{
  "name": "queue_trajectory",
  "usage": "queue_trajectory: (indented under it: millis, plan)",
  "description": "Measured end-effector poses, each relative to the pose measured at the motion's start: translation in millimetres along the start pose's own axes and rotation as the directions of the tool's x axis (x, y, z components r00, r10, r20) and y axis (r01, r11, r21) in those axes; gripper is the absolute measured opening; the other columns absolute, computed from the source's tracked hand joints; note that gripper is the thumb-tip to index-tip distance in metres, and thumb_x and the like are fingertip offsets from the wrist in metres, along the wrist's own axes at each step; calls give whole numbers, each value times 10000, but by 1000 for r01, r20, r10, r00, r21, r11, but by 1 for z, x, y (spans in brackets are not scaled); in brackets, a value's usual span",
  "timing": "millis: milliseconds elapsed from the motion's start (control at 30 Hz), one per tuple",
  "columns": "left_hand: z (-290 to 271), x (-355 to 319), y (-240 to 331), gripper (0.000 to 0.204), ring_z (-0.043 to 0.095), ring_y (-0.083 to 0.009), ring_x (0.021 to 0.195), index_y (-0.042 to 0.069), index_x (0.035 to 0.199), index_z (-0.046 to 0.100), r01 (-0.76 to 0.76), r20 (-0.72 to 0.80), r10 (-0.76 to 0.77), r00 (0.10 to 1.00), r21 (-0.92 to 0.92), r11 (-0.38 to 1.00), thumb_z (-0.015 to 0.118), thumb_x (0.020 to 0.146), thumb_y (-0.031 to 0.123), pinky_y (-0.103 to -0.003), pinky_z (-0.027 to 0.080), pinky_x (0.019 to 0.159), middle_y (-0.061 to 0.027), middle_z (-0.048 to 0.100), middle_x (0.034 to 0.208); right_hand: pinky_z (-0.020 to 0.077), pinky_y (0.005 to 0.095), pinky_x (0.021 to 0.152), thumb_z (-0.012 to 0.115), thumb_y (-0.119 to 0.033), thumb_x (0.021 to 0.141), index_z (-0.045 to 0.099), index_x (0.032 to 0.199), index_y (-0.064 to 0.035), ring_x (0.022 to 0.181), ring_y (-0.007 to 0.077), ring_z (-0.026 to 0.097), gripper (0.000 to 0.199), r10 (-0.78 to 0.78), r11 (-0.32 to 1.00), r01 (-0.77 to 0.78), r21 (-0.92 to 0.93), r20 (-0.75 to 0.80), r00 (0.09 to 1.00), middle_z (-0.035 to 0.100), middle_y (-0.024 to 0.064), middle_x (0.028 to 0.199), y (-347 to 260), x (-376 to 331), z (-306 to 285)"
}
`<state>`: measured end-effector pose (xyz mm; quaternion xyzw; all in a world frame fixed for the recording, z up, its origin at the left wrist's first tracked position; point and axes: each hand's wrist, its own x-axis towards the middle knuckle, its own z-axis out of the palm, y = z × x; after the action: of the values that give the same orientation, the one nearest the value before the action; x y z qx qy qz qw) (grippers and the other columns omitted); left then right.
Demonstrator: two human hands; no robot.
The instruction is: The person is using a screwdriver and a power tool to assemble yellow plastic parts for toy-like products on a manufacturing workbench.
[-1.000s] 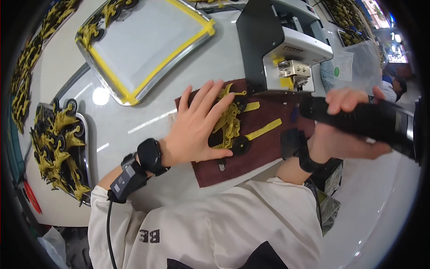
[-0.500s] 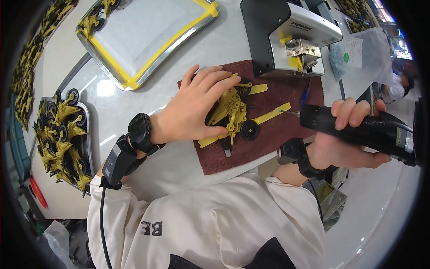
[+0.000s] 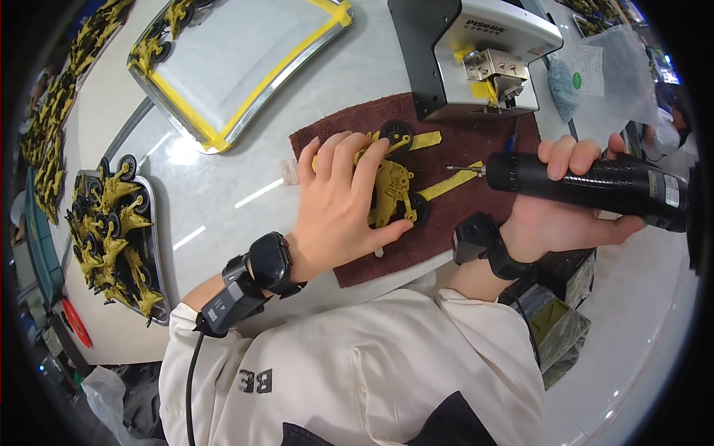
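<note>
A yellow toy motorcycle (image 3: 392,187) with black wheels lies on a maroon cloth (image 3: 439,230). My left hand (image 3: 336,197) spans it from above, fingers over its far side and thumb at its near side, hiding its left part. Yellow tape strips (image 3: 452,182) stick out to its right. In my right hand (image 3: 554,221) is a black electric screwdriver (image 3: 587,178), gripped round its body. Its thin bit points left, apart from the motorcycle and above the cloth. Whether a screw sits on the bit is too small to tell.
Behind the cloth stands a silver and black screw feeder (image 3: 483,41). A tray (image 3: 152,275) of yellow motorcycles lies at the left. A yellow-taped tray (image 3: 260,100) with a white sheet is at the back. Clear plastic bags (image 3: 617,82) lie at far right.
My left hand has shifted its hold on the motorcycle, its thumb moving right along the near side. The screwdriver has moved slightly left and up, its bit nearer the motorcycle.
</note>
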<state>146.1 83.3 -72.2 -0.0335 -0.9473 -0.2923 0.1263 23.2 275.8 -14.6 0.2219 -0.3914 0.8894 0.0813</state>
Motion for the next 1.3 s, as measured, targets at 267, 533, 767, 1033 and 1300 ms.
queue_trajectory:
  millis: [267, 533, 767, 1033, 1300]
  plan:
    - [8, 0, -1, 914, 355, -358, 1230, 32, 1271, 434, 19, 13, -19, 1000, 27, 999, 785, 571, 503, -528, 209, 1026, -176, 396, 1316, 334, 365, 650, 298, -714, 813, 486, 1170, -49, 612, 184, 442, 778, 76, 997, -75, -18, 93, 993, 495, 70, 744, 3, -1, -3]
    - [9, 1, -3, 901, 352, -365, 1249, 21, 1245, 457, 7, 18, -8, 1000, 48, 999, 777, 569, 524, -540, 205, 1032, -184, 403, 1327, 352, 359, 519, 261, -784, 791, 468, 1191, -29, 516, 204, 462, 880, -21, 999, 20, -32, -29, 999, 558, 101, 710, -2, -2, 2]
    - [11, 5, 0, 894, 384, -357, 1233, 21, 1227, 451, 0, -60, 5, 998, 76, 997, 784, 569, 527, -515, 220, 1035, -186, 420, 1311, 341, 371, 522, 247, -776, 794, 481, 1189, -54, 506, 203, 455, 856, -37, 999, 35, -30, -75, 997, 535, 89, 696, -7, -4, 6]
    - [5, 9, 6, 903, 363, -364, 1259, -2, 1229, 454, 40, 26, -45, 999, 166, 985, 774, 575, 532, -534, 186, 1046, -196, 423, 1331, 347, 349, 578, 299, -699, 812, 484, 1200, -31, 540, 172, 440, 794, 41, 998, -52, 35, 252, 967, 495, 60, 705, 0, -12, 23]
    - [3, 9, 6, 884, 355, -367, 1269, -2, 1205, 481, 44, 26, -49, 998, 155, 987, 783, 558, 521, -571, 175, 1044, -200, 426, 1324, 369, 367, 524, 267, -765, 771, 388, 1330, -41, 513, 222, 463, 922, 67, 997, -44, -70, 381, 922, 530, 104, 727, 17, -21, 42]
